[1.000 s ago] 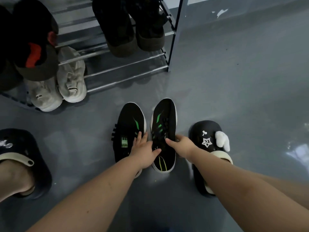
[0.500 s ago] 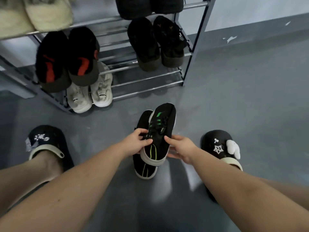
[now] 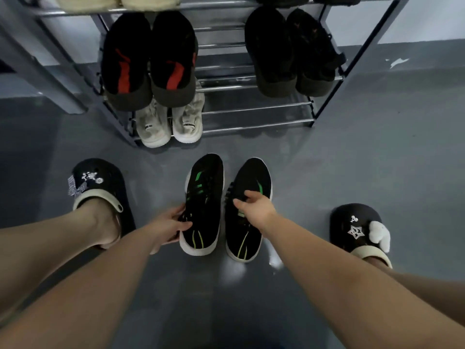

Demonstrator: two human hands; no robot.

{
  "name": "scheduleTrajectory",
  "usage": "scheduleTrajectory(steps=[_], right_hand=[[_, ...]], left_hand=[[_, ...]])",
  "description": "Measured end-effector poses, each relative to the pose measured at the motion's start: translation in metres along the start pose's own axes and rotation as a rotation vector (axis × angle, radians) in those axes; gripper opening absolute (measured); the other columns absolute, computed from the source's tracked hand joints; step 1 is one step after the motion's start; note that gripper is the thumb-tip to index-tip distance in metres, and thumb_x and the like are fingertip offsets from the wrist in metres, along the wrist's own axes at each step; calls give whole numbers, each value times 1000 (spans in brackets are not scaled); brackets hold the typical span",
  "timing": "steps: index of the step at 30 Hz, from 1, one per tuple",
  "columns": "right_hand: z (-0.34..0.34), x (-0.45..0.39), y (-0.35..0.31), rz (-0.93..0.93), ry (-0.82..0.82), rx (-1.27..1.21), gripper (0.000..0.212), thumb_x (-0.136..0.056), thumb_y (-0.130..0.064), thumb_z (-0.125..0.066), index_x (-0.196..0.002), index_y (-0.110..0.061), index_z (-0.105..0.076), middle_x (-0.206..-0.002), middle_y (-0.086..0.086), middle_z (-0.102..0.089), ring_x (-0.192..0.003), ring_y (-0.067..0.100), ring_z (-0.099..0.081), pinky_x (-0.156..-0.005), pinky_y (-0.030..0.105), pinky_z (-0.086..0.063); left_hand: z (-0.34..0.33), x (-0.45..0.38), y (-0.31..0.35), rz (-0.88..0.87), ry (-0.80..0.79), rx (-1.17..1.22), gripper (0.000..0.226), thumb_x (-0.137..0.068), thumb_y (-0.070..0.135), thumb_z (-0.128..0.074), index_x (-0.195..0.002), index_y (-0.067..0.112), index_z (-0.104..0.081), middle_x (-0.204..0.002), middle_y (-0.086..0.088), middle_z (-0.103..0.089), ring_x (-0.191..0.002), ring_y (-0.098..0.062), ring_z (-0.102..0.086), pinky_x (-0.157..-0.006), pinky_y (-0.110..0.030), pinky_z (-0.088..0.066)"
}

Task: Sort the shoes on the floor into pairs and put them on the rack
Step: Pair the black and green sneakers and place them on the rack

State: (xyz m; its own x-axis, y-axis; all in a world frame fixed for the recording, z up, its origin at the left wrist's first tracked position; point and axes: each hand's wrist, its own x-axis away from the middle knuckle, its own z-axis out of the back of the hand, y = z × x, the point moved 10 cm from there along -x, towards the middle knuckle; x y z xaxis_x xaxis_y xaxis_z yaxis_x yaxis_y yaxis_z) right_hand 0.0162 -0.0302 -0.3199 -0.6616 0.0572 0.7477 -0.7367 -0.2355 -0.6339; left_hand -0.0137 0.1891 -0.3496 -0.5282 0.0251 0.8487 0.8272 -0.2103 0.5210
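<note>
I have the two black sneakers with green stripes side by side at the centre of the frame, toes toward the rack. My left hand (image 3: 171, 222) curls round the collar of the left sneaker (image 3: 205, 202), thumb across the top. My right hand (image 3: 254, 207) pinches the laces and tongue of the right sneaker (image 3: 247, 210). Whether either sole is off the grey floor (image 3: 364, 159) I cannot tell.

The rack (image 3: 251, 107) stands in the upper half of the frame. Its lowest tier holds a pale pair (image 3: 171, 122) at the left, with bare rails to the right of them. The tier above carries a black-and-red pair (image 3: 148, 61) and a dark pair (image 3: 292, 51). My feet in black clogs sit at the far left and far right.

The risks, as I judge them: the right pinch is only on laces and tongue, so that sneaker could swing or slip when carried. The rails are thin bars, so a sole set down crooked might tip between them. Reaching low, I could also knock the pale pair.
</note>
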Motion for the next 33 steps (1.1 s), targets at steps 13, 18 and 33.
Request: scheduleTrajectory(steps=[13, 18, 33], right_hand=[[13, -10, 90, -261, 92, -1, 74, -79, -30, -76, -136, -10, -34, -123, 8, -57, -96, 22, -56, -87, 34, -49], [3, -6, 87, -216, 26, -95, 88, -75, -15, -80, -141, -15, -22, -126, 8, -53, -107, 26, -58, -94, 40, -50], [41, 20, 65, -158, 17, -423, 46, -84, -4, -68, -127, -1, -52, -97, 10, -68, -58, 11, -68, -43, 16, -48]], left_hand=[[-26, -30, -51, 52, -49, 29, 66, -87, 6, -63, -134, 44, -36, -131, 5, -56, -113, -24, -57, -87, -44, -48], [-26, -21, -48, 71, -17, 44, 72, -89, 9, -61, -140, 48, -29, -121, 4, -58, -109, -21, -60, -87, -44, -53], [-40, 29, 10, -16, -97, 155, 47, -96, 6, -49, -136, 27, -45, -120, 1, -62, -95, -14, -62, -57, -30, -58]])
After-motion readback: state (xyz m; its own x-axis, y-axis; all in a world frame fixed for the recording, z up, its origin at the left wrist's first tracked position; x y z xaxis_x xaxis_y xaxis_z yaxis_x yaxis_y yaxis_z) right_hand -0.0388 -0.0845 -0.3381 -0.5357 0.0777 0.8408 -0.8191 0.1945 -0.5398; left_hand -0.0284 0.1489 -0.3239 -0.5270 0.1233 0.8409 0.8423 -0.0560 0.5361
